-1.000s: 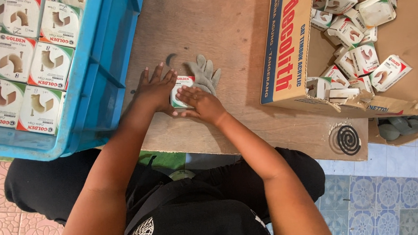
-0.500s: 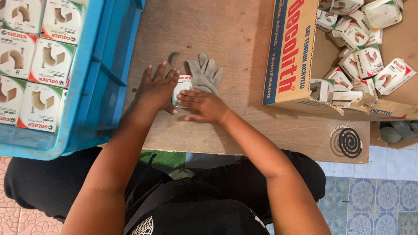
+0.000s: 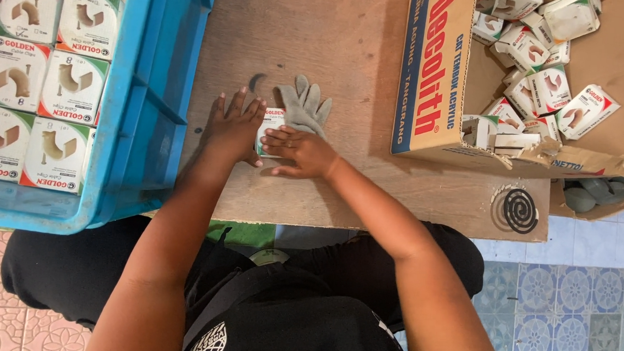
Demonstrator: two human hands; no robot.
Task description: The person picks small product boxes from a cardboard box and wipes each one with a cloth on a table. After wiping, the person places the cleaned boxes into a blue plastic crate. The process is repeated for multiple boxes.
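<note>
White and green, a small box (image 3: 270, 129) lies on the wooden board (image 3: 347, 49), near its near edge, pressed between both hands: the left hand (image 3: 233, 125) lies flat against its left side with fingers spread, and the right hand (image 3: 300, 151) covers its near right side, fingers together and touching it. Just beyond lies a grey glove (image 3: 304, 106); a blue crate (image 3: 152, 110) of boxes stands left, a carton (image 3: 435, 75) of boxes right, a black coil (image 3: 521, 210) near it.

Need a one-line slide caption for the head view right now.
Both hands, left hand and right hand, press a small white box on a wooden board, beside a grey glove.
</note>
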